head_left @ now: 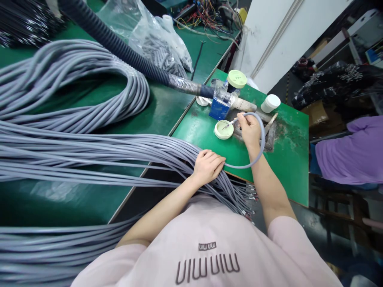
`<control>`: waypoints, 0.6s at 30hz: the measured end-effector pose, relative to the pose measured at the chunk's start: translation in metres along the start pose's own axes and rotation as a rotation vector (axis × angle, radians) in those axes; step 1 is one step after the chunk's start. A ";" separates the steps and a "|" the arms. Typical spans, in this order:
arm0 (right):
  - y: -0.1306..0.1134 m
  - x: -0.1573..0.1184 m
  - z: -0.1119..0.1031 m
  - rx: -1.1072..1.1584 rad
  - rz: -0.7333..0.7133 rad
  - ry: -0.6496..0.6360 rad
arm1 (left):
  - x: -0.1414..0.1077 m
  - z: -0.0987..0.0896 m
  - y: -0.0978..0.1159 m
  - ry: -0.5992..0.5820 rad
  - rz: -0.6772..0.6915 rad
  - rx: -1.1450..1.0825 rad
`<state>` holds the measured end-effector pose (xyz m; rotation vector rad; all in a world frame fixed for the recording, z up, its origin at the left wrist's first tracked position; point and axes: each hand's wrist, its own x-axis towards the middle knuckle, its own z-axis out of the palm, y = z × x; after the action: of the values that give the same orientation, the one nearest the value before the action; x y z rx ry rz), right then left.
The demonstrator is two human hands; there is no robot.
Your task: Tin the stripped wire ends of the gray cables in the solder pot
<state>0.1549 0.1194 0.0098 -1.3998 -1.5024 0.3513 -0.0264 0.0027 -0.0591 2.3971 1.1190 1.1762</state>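
Between the fingertips of my right hand [249, 128] is the end of a grey cable [262, 147]. Its stripped wire ends reach into a small round tub [224, 130] of pale green stuff. From there the cable bends in a wide loop back to my left hand [208, 166]. My left hand lies with fingers closed over a thick bundle of grey cables [176, 149] at the table edge, and the looped cable comes out by its fingertips. Several cable ends with bare tips [249, 193] hang below the edge.
A black corrugated hose [134, 61] ends near a blue box [219, 108]. A green-lidded jar [237, 79] and white jar [271, 103] stand behind. Coiled grey cables [131, 91] and a plastic bag [161, 52] lie left. A person in purple [350, 151] is at right.
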 end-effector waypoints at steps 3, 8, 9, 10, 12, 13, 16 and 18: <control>-0.008 0.003 -0.030 -0.034 -0.022 0.090 | 0.000 -0.001 0.000 0.010 0.002 -0.019; 0.017 0.007 -0.079 -0.134 -0.005 0.195 | 0.000 -0.002 0.001 0.062 0.004 -0.033; 0.027 0.008 -0.085 -0.140 0.005 0.212 | 0.000 -0.001 0.001 0.070 0.005 -0.031; 0.036 0.010 -0.089 -0.142 0.015 0.226 | -0.001 -0.001 0.000 0.076 0.006 -0.029; 0.053 0.013 -0.092 -0.147 0.030 0.250 | -0.001 -0.001 0.000 0.077 0.009 -0.027; 0.059 0.015 -0.092 -0.156 0.036 0.259 | -0.001 -0.001 0.000 0.074 0.010 -0.026; 0.071 0.019 -0.090 -0.211 0.044 0.267 | -0.001 -0.002 0.000 0.066 0.017 -0.023; 0.075 0.021 -0.088 -0.254 0.044 0.266 | -0.001 -0.002 0.000 0.065 0.025 -0.023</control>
<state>0.2722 0.1232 0.0019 -1.6111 -1.3306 -0.0025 -0.0282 0.0017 -0.0583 2.3785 1.0915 1.2762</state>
